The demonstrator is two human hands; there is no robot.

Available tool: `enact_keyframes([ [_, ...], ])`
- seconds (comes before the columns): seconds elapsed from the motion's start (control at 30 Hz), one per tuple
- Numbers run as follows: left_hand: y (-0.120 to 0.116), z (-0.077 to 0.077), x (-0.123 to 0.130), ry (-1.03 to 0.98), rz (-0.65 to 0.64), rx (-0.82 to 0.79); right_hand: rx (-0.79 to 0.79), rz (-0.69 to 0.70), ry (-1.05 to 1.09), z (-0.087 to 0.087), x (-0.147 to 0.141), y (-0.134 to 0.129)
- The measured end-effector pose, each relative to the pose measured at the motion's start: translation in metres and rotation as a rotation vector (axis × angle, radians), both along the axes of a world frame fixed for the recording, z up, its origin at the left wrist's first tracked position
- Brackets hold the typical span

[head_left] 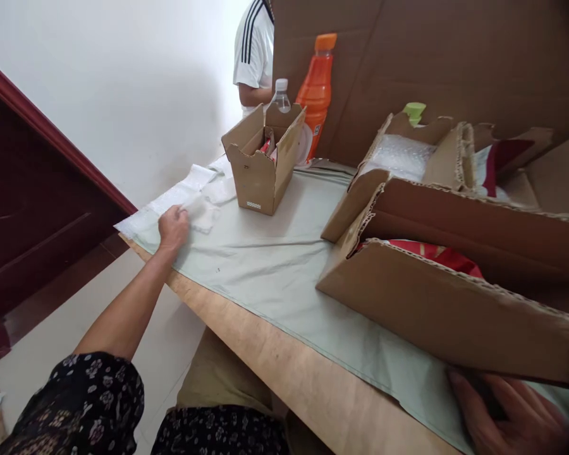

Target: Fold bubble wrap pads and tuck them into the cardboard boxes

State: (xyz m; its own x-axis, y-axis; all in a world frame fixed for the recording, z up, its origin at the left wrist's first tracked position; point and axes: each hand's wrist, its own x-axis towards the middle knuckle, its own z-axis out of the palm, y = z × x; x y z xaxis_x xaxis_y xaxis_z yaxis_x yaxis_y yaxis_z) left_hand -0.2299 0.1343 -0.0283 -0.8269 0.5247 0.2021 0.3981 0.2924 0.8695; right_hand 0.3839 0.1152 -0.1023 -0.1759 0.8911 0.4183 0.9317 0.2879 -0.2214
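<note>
At the far left end of the table, my left hand (pixel 174 226) is closed on a thin white, translucent wrap (pixel 200 212). More white wrap (pixel 171 197) lies flat beside it. My right hand (pixel 512 414) rests low at the right edge, partly under the near wall of a large cardboard box (pixel 436 316), its fingers apart over something dark. A red packet (pixel 436 254) shows inside that box. Right of the wrap stands a small open cardboard box (pixel 256 180) with a red and white item (pixel 268 145) in it.
An orange bottle (pixel 317 95) and a clear bottle (pixel 281 96) stand behind the small box, before a tall cardboard panel (pixel 408 57). Bubble wrap (pixel 401 156) fills a box at the right. A person in a white sleeve (pixel 256 47) is behind. The wooden table edge (pixel 265 341) runs diagonally.
</note>
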Motion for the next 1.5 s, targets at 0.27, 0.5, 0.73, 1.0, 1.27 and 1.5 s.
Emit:
enact_keyframes([
  [0.27, -0.113, 0.019, 0.083, -0.553, -0.192, 0.341, -0.086, -0.13, 0.112, 0.038, -0.036, -0.02],
  [0.5, -0.154, 0.02, 0.183, -1.21, -0.756, 0.404, -0.036, -0.287, 0.418, 0.075, -0.073, -0.113],
  [0.73, -0.154, 0.02, 0.279, -1.514, -1.305, 0.138, -0.559, 0.247, 1.302, 0.067, -0.085, -0.13],
  [1.0, -0.134, 0.008, 0.241, -0.808, -0.78, 0.049, -0.636, 0.118, 1.137, 0.093, -0.095, -0.1],
  [1.27, -0.144, 0.024, 0.272, 0.53, -1.072, 0.201, -0.456, 0.002, 0.741, 0.059, -0.093, -0.067],
  [1.5, -0.112, -0.004, 0.289, 0.758, -1.302, -0.355, -0.461, 0.022, 0.69, 0.064, -0.08, -0.076],
])
